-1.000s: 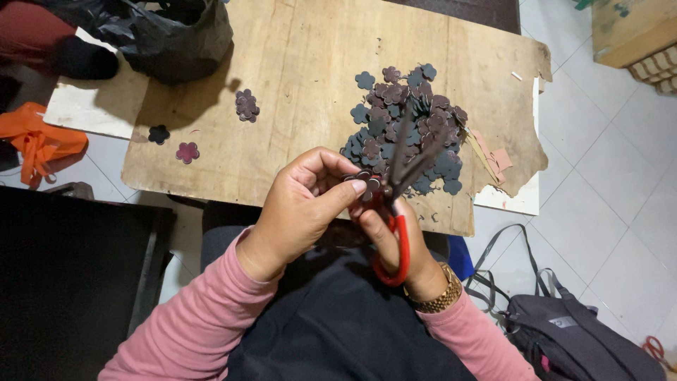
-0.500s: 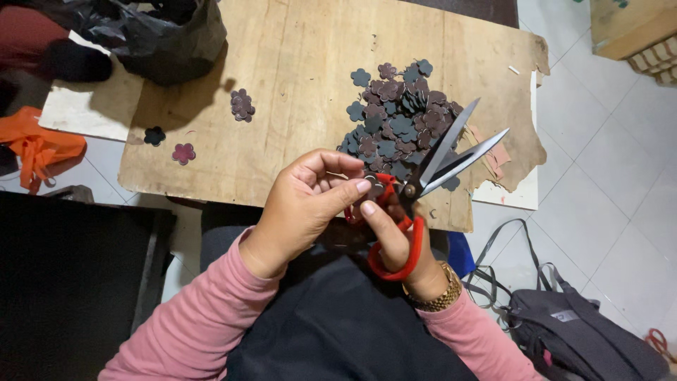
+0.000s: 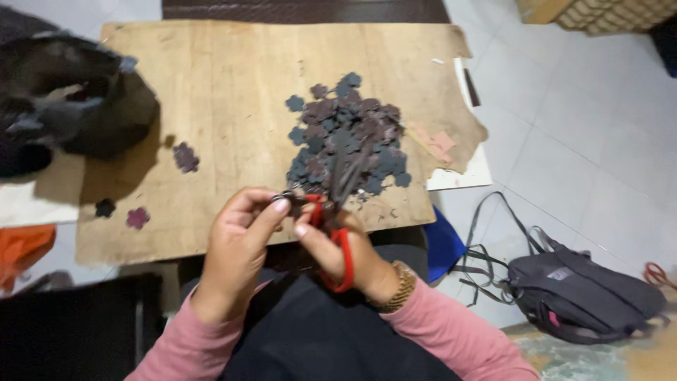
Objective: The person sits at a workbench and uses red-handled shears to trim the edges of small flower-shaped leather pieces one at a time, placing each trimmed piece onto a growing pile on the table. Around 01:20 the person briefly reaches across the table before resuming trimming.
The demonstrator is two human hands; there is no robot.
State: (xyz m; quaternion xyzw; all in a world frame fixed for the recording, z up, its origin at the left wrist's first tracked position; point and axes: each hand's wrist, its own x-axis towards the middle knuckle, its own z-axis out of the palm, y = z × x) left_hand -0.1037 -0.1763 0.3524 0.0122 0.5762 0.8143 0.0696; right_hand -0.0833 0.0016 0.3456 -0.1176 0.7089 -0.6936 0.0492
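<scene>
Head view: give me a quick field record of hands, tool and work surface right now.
left hand: pinches a small dark piece at the scissors' pivot
right hand: grips red-handled scissors, blades blurred
pile of flower-shaped cutouts: heaped on the wooden board, beyond the hands
loose cutouts: scattered left on the board
backpack: on the floor, right

View: one head-worn camera, no second view.
Position: above the seated person's lap, close over the left hand [image 3: 240,240] and right hand [image 3: 338,247].
Direction: steeply down and forward across the counter [image 3: 211,85].
Reach: tiled floor [image 3: 578,127] and a backpack [image 3: 585,296] fill the right side.
</scene>
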